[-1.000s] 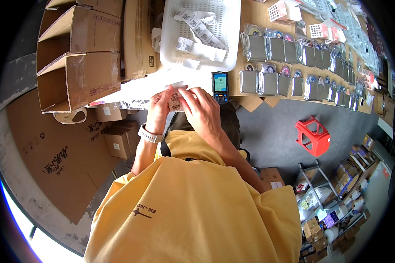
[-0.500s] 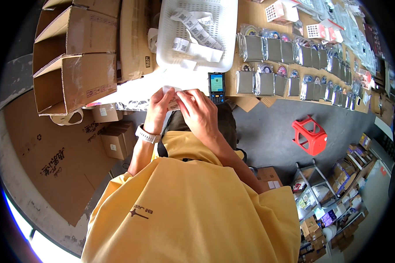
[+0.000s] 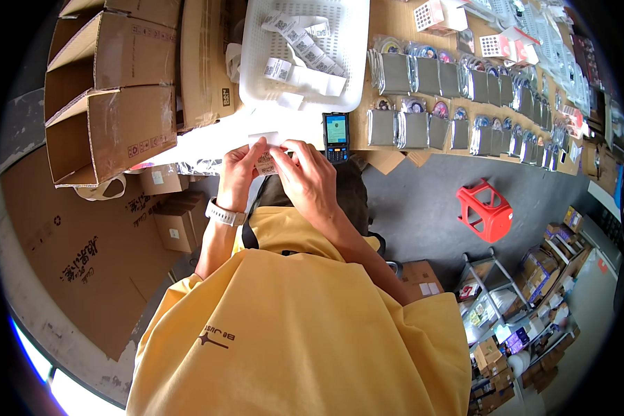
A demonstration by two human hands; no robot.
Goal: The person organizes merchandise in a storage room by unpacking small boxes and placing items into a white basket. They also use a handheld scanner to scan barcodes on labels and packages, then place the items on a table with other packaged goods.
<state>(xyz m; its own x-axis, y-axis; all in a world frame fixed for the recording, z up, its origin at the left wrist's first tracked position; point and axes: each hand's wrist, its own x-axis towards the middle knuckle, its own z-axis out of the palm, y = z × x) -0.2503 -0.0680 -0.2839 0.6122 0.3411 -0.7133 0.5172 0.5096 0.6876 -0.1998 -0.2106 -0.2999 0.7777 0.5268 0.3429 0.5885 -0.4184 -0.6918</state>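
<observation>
While gripped by both hands, label stays flat.

Table: light wooden worktop across the top of the frame.
Upper centre: white perforated plastic basket.
Centre: black handheld scanner at the table edge.
Upper right: rows of silver foil pouches.
Upper left: brown cardboard boxes.

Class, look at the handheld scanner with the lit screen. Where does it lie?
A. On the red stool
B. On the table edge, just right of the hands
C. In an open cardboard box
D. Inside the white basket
B: the handheld scanner lies on the table edge, below the white basket and beside the right hand.
</observation>
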